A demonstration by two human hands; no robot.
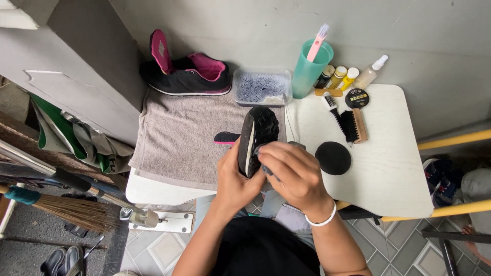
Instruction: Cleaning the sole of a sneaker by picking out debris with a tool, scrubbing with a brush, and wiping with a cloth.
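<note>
A: Standing over the white table (pixel 388 168), noting the grip. Left hand (pixel 236 179) is wrapped around a black shoe (pixel 257 137), held on edge with its treaded sole facing the right hand. Fingers clamped on the shoe's side and heel end.

B: And the right hand (pixel 292 171)?

A: Pressed to the sole's white edge, fingers curled shut on a small grey cloth (pixel 266 166). Cloth mostly hidden under the fingers. White bead bracelet (pixel 322 220) on that wrist.

B: Where does the shoe sit?

A: In the air, above the near edge of the grey towel (pixel 176 135). Pink-trimmed insole (pixel 226 137) lies on the towel just left of the grip, touching or nearly so; can't tell which.

B: Beyond the grip?

A: Clear tub of foamy water (pixel 262 86) straight ahead. The second black-and-pink shoe (pixel 186 71) far left of it, on the towel's back edge. Teal cup (pixel 311 69) with a pink brush (pixel 318 40) to the right of the tub, small bottles (pixel 348 76) beside it.

B: Right of the grip?

A: Black round pad (pixel 333 158) just beside the right hand. Past it, a wooden brush (pixel 354 125) and a round tin (pixel 356 98).
</note>
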